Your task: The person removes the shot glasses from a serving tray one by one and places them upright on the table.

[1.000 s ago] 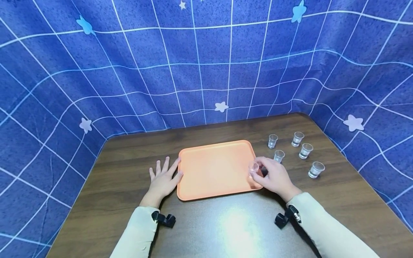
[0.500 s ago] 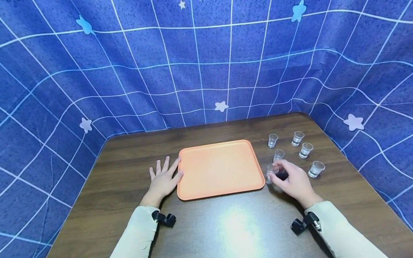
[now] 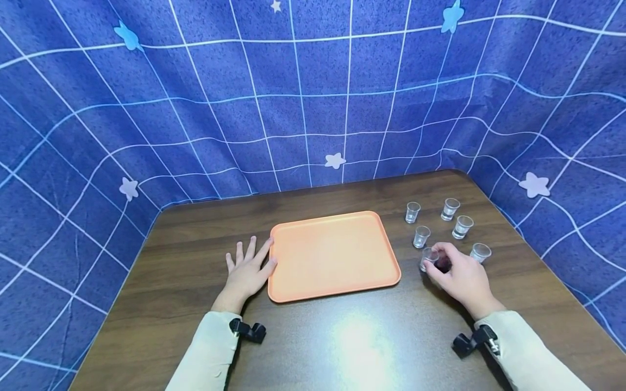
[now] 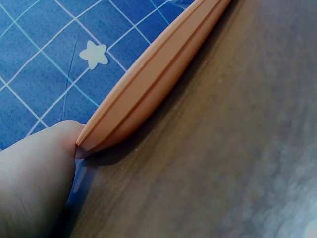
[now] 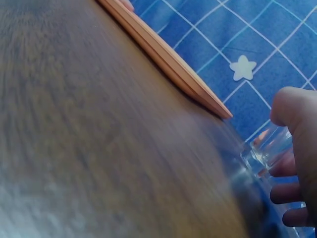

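An orange rectangular tray (image 3: pixel 332 255) lies on the wooden table with nothing on it. My left hand (image 3: pixel 246 276) is spread flat at its left edge, thumb and index finger touching the rim; in the left wrist view the thumb (image 4: pixel 42 168) meets the side of the tray (image 4: pixel 148 82). To the right of the tray, my right hand (image 3: pixel 462 279) pinches a small clear shot glass (image 3: pixel 427 260) between thumb and fingers. The right wrist view shows this shot glass (image 5: pixel 262 153) upright, low by the table, partly hidden by the fingers.
Several more clear shot glasses stand at the right: one (image 3: pixel 421 237) just behind the held one, one (image 3: pixel 412 212) farther back, others (image 3: pixel 462 227) to the right. A glass (image 3: pixel 481 252) stands close beside the right hand. A blue curtain (image 3: pixel 313 98) hangs behind the table (image 3: pixel 210 222).
My right hand has carried the shot glass from over the tray's right end rightward to the table beside the other glasses. The left hand has stayed at the tray's edge.
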Motion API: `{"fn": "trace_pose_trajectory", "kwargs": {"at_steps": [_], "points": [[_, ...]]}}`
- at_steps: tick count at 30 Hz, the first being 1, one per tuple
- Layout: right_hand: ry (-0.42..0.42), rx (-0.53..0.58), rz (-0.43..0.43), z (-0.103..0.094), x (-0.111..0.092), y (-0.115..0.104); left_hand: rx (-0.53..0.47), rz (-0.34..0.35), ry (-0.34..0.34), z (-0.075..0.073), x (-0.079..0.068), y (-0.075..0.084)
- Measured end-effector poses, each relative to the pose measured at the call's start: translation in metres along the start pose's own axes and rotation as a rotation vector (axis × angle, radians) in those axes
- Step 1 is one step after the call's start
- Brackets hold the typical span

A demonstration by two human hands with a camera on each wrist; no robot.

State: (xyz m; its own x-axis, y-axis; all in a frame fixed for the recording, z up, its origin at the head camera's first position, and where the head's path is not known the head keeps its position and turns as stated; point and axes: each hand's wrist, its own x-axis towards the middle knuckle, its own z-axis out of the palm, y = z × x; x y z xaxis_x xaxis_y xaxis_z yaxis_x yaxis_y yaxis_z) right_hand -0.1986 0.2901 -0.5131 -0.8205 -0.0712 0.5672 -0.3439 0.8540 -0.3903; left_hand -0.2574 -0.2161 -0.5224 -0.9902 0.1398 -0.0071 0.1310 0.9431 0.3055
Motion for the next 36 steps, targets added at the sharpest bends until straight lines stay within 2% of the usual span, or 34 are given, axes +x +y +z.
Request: {"fn": "trace_pose_trajectory", "kwargs": {"at_steps": [6,17,28,36], "points": [[-0.042,-0.025,0.077,-0.004,-0.004,0.005,-0.003,0.0,0.003,0.0,0.0,0.0],[-0.032,-0.032,0.116,-0.006,-0.006,0.007,-0.009,0.012,0.009,-0.002,-0.002,0.002],[-0.079,-0.082,0.15,-0.012,-0.005,0.004,0.001,0.011,0.01,0.0,-0.001,0.002],[-0.035,-0.05,0.166,-0.005,0.006,-0.002,0.002,0.01,0.018,0.0,-0.001,0.001]]}}
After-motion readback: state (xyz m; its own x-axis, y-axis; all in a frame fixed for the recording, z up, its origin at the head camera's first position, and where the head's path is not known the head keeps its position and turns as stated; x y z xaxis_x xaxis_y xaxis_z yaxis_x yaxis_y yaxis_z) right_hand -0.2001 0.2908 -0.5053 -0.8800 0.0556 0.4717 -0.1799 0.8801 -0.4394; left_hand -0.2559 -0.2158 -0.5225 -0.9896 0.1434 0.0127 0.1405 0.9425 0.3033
